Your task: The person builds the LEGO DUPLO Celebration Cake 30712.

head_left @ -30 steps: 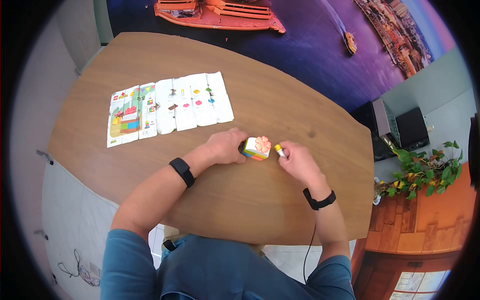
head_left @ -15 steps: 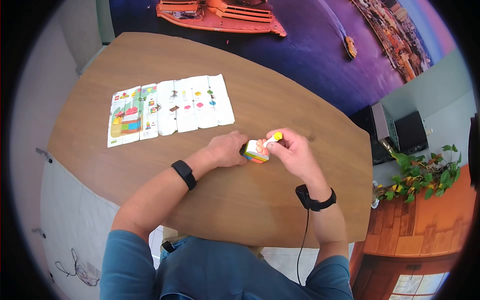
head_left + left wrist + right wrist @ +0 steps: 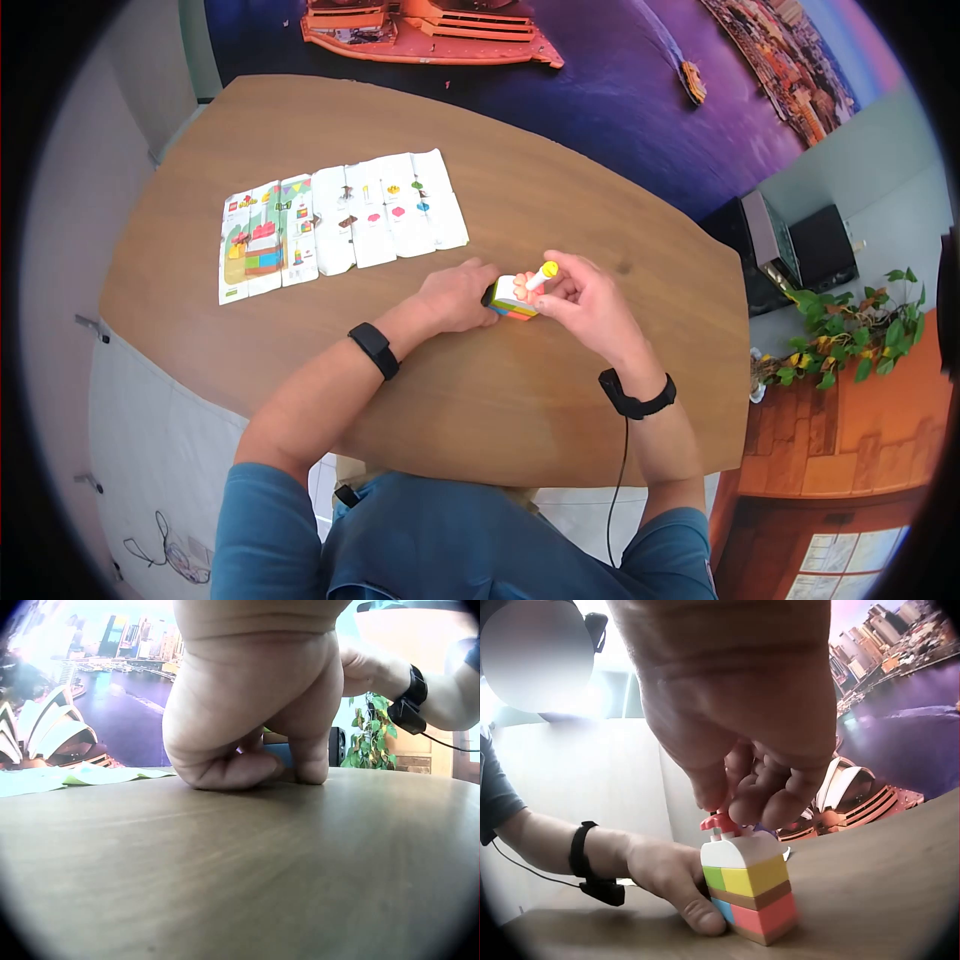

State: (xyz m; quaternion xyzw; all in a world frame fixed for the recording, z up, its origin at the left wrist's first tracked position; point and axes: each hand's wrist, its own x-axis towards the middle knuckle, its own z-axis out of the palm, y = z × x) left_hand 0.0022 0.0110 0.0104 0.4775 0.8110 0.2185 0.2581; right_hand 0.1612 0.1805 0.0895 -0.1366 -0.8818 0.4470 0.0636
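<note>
A small stack of coloured bricks (image 3: pixel 515 312) stands on the table, topped by a white rounded piece (image 3: pixel 746 850) and a coral flower piece (image 3: pixel 718 823). My left hand (image 3: pixel 460 298) grips the stack's left side, its fingertips down at the table; in the left wrist view that hand (image 3: pixel 247 705) hides most of the bricks. Over the flower, my right hand (image 3: pixel 592 302) pinches a white stick with a yellow top (image 3: pixel 549 269), which stands slightly tilted with its lower end at the flower. The right wrist view shows my right hand (image 3: pixel 735 712) above the stack, its fingers curled, the stick hidden.
An unfolded printed sheet (image 3: pixel 340 225) lies on the table (image 3: pixel 420 400) behind and left of my left hand. Beyond the table's right edge are black boxes (image 3: pixel 825 247) and a leafy plant (image 3: pixel 840 335). A cable hangs from my right wristband.
My right hand has brought the stick from the right of the stack to above the flower and turned it more upright, yellow end up. My left hand stays at the stack.
</note>
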